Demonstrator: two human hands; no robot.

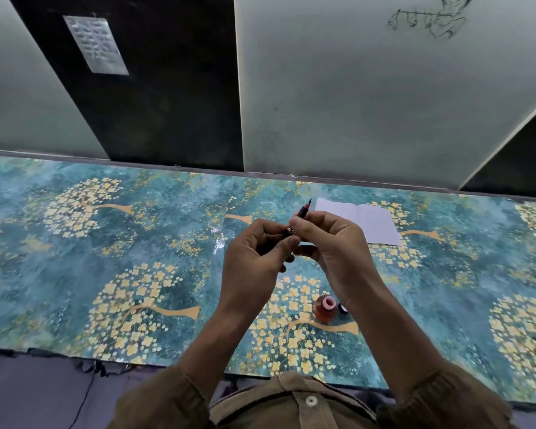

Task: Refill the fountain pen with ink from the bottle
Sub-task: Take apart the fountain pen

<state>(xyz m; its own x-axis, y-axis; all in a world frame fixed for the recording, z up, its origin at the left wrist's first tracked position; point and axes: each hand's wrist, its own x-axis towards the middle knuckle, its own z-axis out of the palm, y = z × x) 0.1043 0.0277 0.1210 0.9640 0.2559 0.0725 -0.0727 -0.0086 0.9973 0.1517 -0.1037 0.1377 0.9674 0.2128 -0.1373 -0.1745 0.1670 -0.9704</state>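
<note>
Both hands hold a dark fountain pen [304, 211] above the table. My right hand [328, 246] grips the front section, its red nib end pointing up and away. My left hand [254, 261] pinches the barrel end, where a metal ring [290, 231] shows between the two hands. The open ink bottle [325, 308], orange-red with a pink mouth, stands on the table below my right wrist. Its small dark cap [342, 308] lies just right of it, partly hidden by my forearm.
An open white notebook [359, 222] lies on the table behind my hands. The table wears a teal cloth [106, 258] with yellow flower trees. Grey and black wall panels [353, 103] rise at the far edge. A thin cable [87, 394] hangs at the near left.
</note>
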